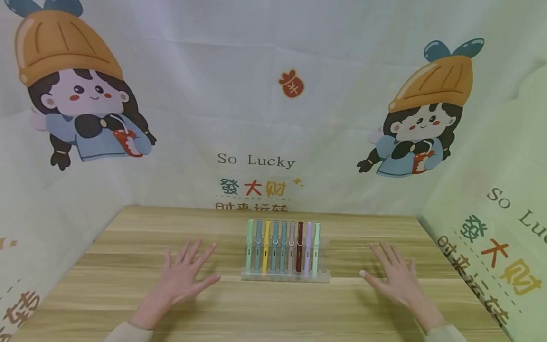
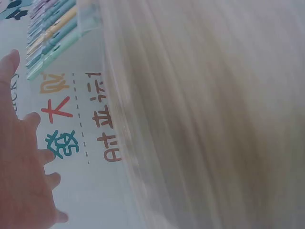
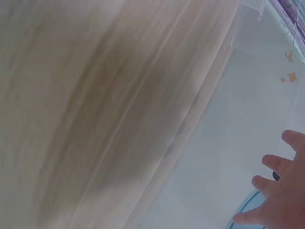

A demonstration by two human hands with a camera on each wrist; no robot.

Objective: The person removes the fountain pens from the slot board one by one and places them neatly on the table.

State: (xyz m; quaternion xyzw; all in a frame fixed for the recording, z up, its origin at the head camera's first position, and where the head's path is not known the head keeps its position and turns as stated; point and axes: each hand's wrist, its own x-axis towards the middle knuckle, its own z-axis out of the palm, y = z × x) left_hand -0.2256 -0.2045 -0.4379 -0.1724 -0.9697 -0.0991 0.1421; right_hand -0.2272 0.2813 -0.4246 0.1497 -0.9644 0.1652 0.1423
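A row of several capped pens stands upright in a clear plastic pen stand (image 1: pixel 285 276) at the middle of the table. From left to right come a green pen (image 1: pixel 249 244), blue-grey ones, a yellow pen (image 1: pixel 266 246), a mauve one, a dark red pen (image 1: pixel 300 246), a lilac pen (image 1: pixel 308 248) and a pale green one (image 1: pixel 316 248). Left of the stand, my left hand (image 1: pixel 181 275) has its fingers spread and holds nothing. To the right, my right hand (image 1: pixel 393 275) is likewise spread, apart from the stand. Each wrist view catches part of its hand and some pens.
The wooden table (image 1: pixel 282 313) has its back edge against a pale printed cloth (image 1: pixel 273 109). More cloth hangs along both sides. Cartoon figures and lettering decorate it.
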